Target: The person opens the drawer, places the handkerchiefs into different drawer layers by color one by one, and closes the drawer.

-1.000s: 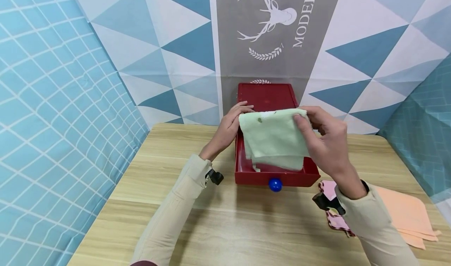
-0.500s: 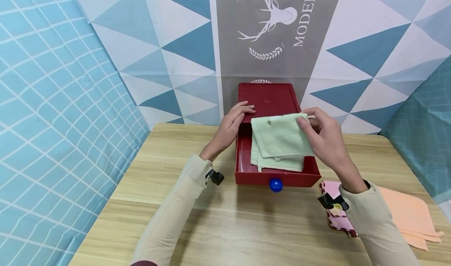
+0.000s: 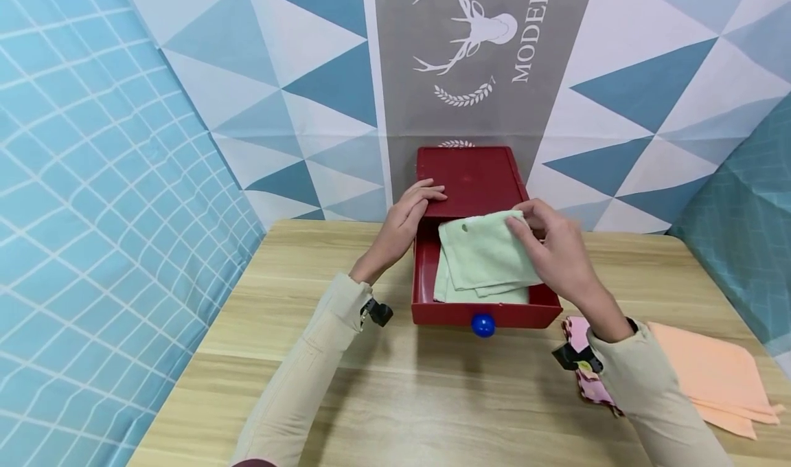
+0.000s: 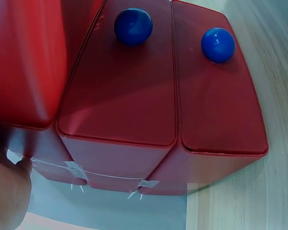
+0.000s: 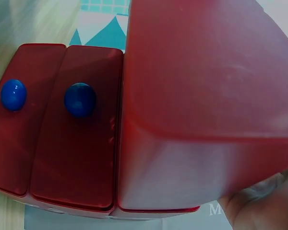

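In the head view, the right hand (image 3: 550, 247) pinches a pale green cloth (image 3: 491, 251) between thumb and fingers at its far right corner. The folded cloth hangs into the pulled-out red drawer (image 3: 445, 314), its near part lying inside, close to the drawer's front. The left hand (image 3: 404, 216) rests on the left near part of the red cabinet top (image 3: 466, 172), fingers stretched out to the right. A blue knob (image 3: 483, 325) sits on the drawer's front. On the desk (image 3: 469, 412), right of the drawer, lie a pink patterned cloth (image 3: 577, 333), partly covered by the right wrist's black camera (image 3: 575, 357), and a peach cloth (image 3: 711, 371) farther right. In the left wrist view, two closed drawer fronts (image 4: 120, 91) with blue knobs show below the open drawer; only part of the left hand is visible, so its fingers cannot be read there. In the right wrist view, the open drawer's wall fills much of the scene; the right hand is partly hidden behind it, and its pinch cannot be seen.
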A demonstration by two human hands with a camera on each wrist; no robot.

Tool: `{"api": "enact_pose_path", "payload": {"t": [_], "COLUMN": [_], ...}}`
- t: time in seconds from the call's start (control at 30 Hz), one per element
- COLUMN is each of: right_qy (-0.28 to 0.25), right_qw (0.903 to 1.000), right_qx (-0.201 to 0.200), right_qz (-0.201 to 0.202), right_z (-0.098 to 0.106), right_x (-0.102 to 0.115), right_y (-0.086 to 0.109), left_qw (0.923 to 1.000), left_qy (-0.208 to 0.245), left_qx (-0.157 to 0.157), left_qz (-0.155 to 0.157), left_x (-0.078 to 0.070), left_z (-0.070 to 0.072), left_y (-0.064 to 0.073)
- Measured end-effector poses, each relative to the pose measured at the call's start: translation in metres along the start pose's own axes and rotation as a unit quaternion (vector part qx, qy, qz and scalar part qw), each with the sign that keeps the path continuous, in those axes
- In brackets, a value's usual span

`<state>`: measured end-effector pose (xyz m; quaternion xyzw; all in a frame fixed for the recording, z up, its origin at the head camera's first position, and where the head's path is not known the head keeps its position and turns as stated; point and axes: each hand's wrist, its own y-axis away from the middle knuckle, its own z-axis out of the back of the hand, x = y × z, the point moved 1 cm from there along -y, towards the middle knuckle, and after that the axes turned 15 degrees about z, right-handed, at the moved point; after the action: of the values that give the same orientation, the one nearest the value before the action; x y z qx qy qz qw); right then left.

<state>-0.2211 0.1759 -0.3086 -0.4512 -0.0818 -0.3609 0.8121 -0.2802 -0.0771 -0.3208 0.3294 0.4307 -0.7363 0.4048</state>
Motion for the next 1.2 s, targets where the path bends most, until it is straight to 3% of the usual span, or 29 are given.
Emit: {"api": "enact_pose_path", "payload": {"t": [0.27,0.77,1.2], "right_qy": [0.012,0.048,0.098], "right_qw": [0.9982,0.9929,0.9846], "right_qx": [0.030,0.088,0.105], "right_qz": [0.051,0.064,0.100], "right_z": [-0.009,-0.009,-0.011], "right_x": [0.004,0.006,0.001], "right_y": [0.000,-0.004,-0.011], "left_qw": [1.0000,0.9999,0.9998], "left_qy": [-0.005,-0.002,-0.003], "left_qx": [0.003,-0.002,-0.003], "left_qz": [0.000,-0.015,-0.020], "left_x": [0.001,0.002,0.000], "left_z": [0.000,0.000,0.000], "left_y": [-0.001,-0.001,-0.002]}}
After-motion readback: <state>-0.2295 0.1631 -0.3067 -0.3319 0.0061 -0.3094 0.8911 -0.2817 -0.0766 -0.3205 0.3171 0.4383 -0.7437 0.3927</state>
